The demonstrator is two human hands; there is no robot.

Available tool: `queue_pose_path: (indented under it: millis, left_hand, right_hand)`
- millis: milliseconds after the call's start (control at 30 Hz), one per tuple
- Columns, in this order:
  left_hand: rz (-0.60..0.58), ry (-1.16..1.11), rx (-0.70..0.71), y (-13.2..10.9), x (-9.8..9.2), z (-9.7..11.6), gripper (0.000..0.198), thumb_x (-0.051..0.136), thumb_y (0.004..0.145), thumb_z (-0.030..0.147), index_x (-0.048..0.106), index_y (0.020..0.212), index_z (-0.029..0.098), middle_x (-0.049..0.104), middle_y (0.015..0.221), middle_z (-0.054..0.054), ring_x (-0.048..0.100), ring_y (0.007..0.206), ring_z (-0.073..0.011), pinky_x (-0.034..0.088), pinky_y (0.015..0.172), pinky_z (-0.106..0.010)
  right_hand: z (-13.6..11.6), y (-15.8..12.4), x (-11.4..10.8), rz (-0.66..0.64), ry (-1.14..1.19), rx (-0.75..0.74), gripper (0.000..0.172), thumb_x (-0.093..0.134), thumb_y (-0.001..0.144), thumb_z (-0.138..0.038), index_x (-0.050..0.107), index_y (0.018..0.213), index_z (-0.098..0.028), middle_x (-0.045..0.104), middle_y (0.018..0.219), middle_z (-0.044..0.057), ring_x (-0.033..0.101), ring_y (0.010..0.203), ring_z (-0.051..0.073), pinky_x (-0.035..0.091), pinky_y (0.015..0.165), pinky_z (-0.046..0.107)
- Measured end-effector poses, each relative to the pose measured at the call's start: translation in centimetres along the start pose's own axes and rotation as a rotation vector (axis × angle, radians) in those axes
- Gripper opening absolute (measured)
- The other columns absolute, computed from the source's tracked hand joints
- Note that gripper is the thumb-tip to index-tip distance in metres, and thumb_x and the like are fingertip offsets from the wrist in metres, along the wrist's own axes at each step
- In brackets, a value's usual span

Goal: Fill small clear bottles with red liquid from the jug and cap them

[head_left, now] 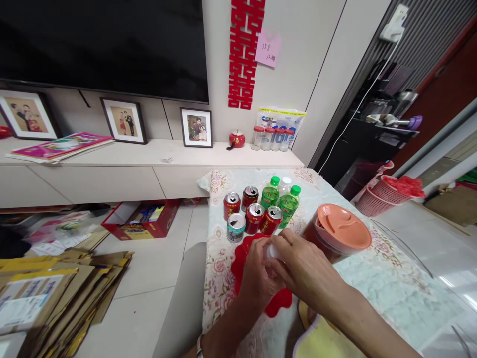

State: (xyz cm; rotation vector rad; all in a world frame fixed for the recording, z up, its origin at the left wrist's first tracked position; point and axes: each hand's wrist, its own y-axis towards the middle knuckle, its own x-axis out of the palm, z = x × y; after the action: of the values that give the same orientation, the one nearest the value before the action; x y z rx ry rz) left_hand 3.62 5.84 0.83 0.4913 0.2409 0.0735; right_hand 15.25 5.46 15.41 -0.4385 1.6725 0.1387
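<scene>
My left hand [257, 278] and my right hand [301, 266] meet over a red scalloped plate [238, 263] on the table. Both are closed round a small white object [271, 251], which shows only between the fingers; I cannot make out what it is. Just beyond the hands stand several red cans [255, 216], one pale can [236, 226], two green bottles [288, 204] and a clear bottle with a white cap [285, 184]. An orange-lidded jug [341, 228] sits to the right of my right hand.
The table carries a floral cloth [219, 248]. A yellow cloth [324, 340] lies at its near edge. Flattened cardboard [55, 293] is piled on the floor at left, with a red box [141, 219] beyond. A pink basket [383, 194] stands at right.
</scene>
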Motion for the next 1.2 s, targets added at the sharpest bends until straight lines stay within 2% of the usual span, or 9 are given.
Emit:
queue_pose_path:
  millis: [300,400,500,600,700,767,900,1033,1200]
  left_hand:
    - [0.000,-0.055,-0.032,0.0,0.1,0.1,0.051,0.074,0.072,0.019,0.058,0.120,0.020,0.074,0.115,-0.012,0.075,0.107,-0.0303,0.064,0.094,-0.047]
    - [0.037,-0.011,0.009,-0.1,0.2,-0.3,0.056,0.076,0.073,0.023,0.057,0.125,0.020,0.073,0.117,-0.013,0.075,0.105,-0.0303,0.065,0.090,-0.045]
    - [0.031,0.011,-0.001,-0.2,0.1,-0.4,0.063,0.077,0.071,0.023,0.056,0.130,0.020,0.072,0.120,-0.012,0.074,0.108,-0.0303,0.065,0.092,-0.045]
    - [0.030,0.030,-0.037,-0.2,-0.1,-0.2,0.062,0.077,0.069,0.021,0.059,0.128,0.020,0.072,0.119,-0.011,0.074,0.108,-0.0302,0.065,0.095,-0.047]
    - [0.042,0.025,-0.064,-0.2,0.0,0.0,0.060,0.077,0.069,0.020,0.061,0.127,0.019,0.072,0.119,-0.012,0.074,0.108,-0.0310,0.064,0.097,-0.049]
    - [0.044,0.016,-0.075,-0.2,0.1,0.0,0.060,0.077,0.071,0.022,0.061,0.128,0.020,0.072,0.119,-0.012,0.074,0.107,-0.0304,0.065,0.095,-0.048]
    - [0.023,-0.006,-0.098,-0.2,0.0,0.0,0.056,0.076,0.075,0.027,0.061,0.128,0.021,0.071,0.122,-0.011,0.073,0.108,-0.0279,0.065,0.093,-0.044]
    - [0.002,-0.020,-0.126,-0.1,-0.2,0.0,0.056,0.076,0.075,0.028,0.059,0.128,0.021,0.069,0.123,-0.011,0.072,0.110,-0.0274,0.065,0.094,-0.044]
    - [-0.015,-0.013,-0.138,-0.2,-0.3,0.1,0.056,0.075,0.076,0.024,0.059,0.129,0.022,0.067,0.121,-0.010,0.073,0.105,-0.0272,0.065,0.091,-0.042]
  right_hand:
    - [0.4,-0.9,-1.5,0.013,0.079,-0.285,0.052,0.045,0.067,0.012,0.065,0.105,-0.017,0.065,0.116,0.007,0.059,0.104,0.023,0.052,0.085,0.037]
    - [1.2,-1.9,-2.0,0.229,0.170,-0.353,0.054,0.043,0.082,0.009,0.063,0.125,-0.018,0.066,0.125,0.009,0.062,0.113,0.024,0.056,0.092,0.039]
    - [2.4,-4.0,-2.5,0.402,0.293,-0.365,0.040,0.048,0.107,-0.014,0.053,0.144,-0.028,0.066,0.133,0.005,0.063,0.119,0.018,0.055,0.099,0.033]
    - [4.3,-6.4,-1.6,0.342,0.374,-0.222,0.031,0.049,0.112,-0.034,0.057,0.142,-0.035,0.068,0.133,0.001,0.066,0.118,0.016,0.055,0.097,0.029]
    - [7.9,-8.0,1.9,0.171,0.357,0.100,0.037,0.048,0.109,-0.044,0.065,0.139,-0.029,0.072,0.130,0.005,0.072,0.109,0.021,0.057,0.096,0.034]
    - [11.0,-8.5,5.2,0.096,0.288,0.315,0.036,0.050,0.105,-0.034,0.070,0.131,-0.021,0.073,0.126,0.009,0.072,0.110,0.023,0.056,0.099,0.036]
    - [16.8,-9.0,11.0,0.141,0.187,0.597,0.035,0.046,0.104,-0.020,0.070,0.128,-0.012,0.068,0.123,0.017,0.072,0.097,0.025,0.056,0.094,0.043]
    - [19.8,-9.3,13.9,0.214,0.191,0.726,0.033,0.060,0.108,-0.032,0.062,0.136,-0.015,0.066,0.127,0.010,0.067,0.106,0.022,0.056,0.099,0.046]
    - [21.6,-9.0,15.1,0.316,0.386,0.715,0.024,0.073,0.101,-0.036,0.070,0.114,-0.016,0.069,0.119,0.007,0.065,0.117,0.024,0.053,0.107,0.050]
